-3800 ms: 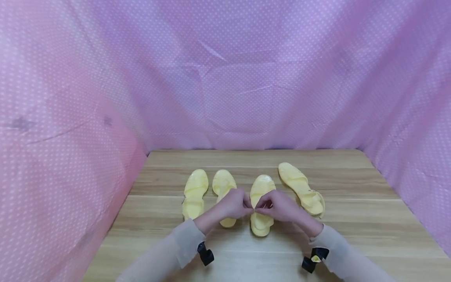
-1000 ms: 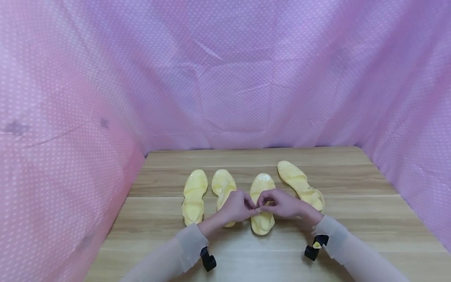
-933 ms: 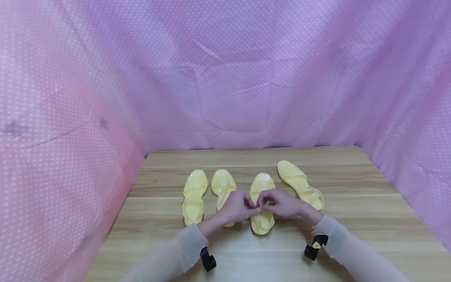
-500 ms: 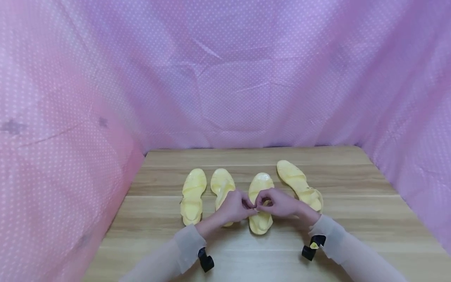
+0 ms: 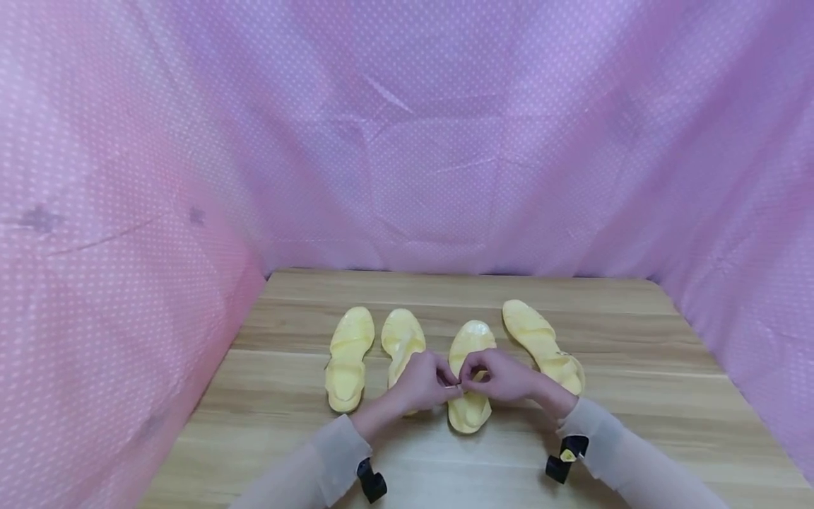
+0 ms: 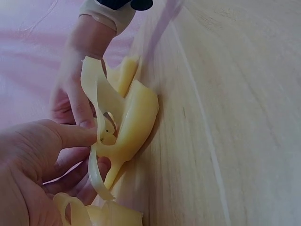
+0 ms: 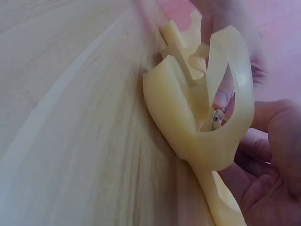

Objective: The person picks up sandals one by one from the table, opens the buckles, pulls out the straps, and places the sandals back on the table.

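Note:
Four pale yellow sandals would exceed plain counting, so several lie in a row; the one being handled is the middle-right sandal point(image 5: 471, 338), toe away from me. My left hand point(image 5: 422, 382) and right hand point(image 5: 504, 375) meet above its left side, fingertips almost touching. In the left wrist view, my left thumb and fingers pinch its thin strap point(image 6: 96, 172). A small metal buckle point(image 7: 217, 119) shows through the strap loop in the right wrist view, beside the fingertips. My right hand point(image 7: 277, 155) pinches the strap from behind; its exact fingertip contact is partly hidden.
To the left lie a far-left sandal point(image 5: 350, 346) and a second sandal point(image 5: 402, 339), partly under my left forearm. An angled sandal point(image 5: 537, 336) lies at the right. The wooden table point(image 5: 649, 424) is enclosed by pink dotted cloth point(image 5: 432, 177).
Both hands stay at the same sandal, with only small finger shifts. The head view has tilted slightly, so the table and sandals appear a little lower.

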The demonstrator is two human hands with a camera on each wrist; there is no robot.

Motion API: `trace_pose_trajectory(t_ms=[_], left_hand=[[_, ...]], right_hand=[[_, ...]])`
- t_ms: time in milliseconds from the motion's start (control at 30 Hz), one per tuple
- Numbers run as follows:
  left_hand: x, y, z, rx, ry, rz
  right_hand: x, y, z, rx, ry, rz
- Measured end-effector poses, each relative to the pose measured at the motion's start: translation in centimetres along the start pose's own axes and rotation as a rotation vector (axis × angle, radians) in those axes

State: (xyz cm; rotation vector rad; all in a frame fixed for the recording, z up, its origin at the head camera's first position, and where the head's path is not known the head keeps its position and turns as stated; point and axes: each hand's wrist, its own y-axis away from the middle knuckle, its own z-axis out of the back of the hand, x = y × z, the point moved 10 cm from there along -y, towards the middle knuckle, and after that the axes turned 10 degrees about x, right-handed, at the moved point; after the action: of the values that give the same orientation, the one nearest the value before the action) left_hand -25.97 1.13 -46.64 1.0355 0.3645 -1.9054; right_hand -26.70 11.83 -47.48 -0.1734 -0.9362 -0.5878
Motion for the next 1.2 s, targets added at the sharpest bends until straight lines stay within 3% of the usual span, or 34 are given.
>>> trace_pose_trajectory(t_ms=[467,900,1200], left_hand=[[-0.4,-0.2,-0.6,-0.012,0.042,-0.029],[-0.6,-0.8,-1.0,-0.016,0.007,-0.028],[-0.2,-0.6,-1.0,-0.013,0.026,0.016]], right_hand=[[-0.2,0.6,0.3,-0.059,0.061,-0.027],[0.0,1.0,0.5,-0.083,0.048,-0.041],[0.3,0.7,0.6,-0.008,0.063,-0.019]])
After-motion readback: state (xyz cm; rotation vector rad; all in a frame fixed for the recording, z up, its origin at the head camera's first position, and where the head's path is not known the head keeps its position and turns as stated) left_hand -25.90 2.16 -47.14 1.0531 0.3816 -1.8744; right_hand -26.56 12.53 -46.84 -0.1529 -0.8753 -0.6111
